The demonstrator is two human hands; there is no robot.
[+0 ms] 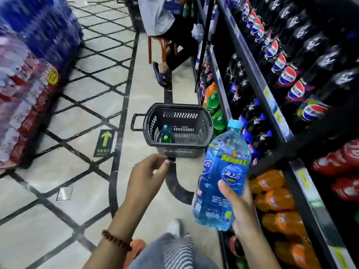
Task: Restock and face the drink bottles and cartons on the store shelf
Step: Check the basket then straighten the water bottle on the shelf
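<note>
The left hand [147, 171] holds nothing; its fingers [165, 162] curl loosely in the air. Just past those fingers, a black plastic basket [206, 121] sits on the floor with two small bottles, one blue-capped [165, 127] and one green-capped [165, 137], still inside. To the right, the right hand [240, 202] grips a big clear-blue plastic drink bottle with a light blue cap [223, 171], thumb across the label, cap up. It looks full, so probably heavy, and the smooth plastic may slip. A grip around the middle, or a hand under the bottom, seems safest. Right of that hand is the dark metal store shelf [272, 105] packed with soda bottles.
</note>
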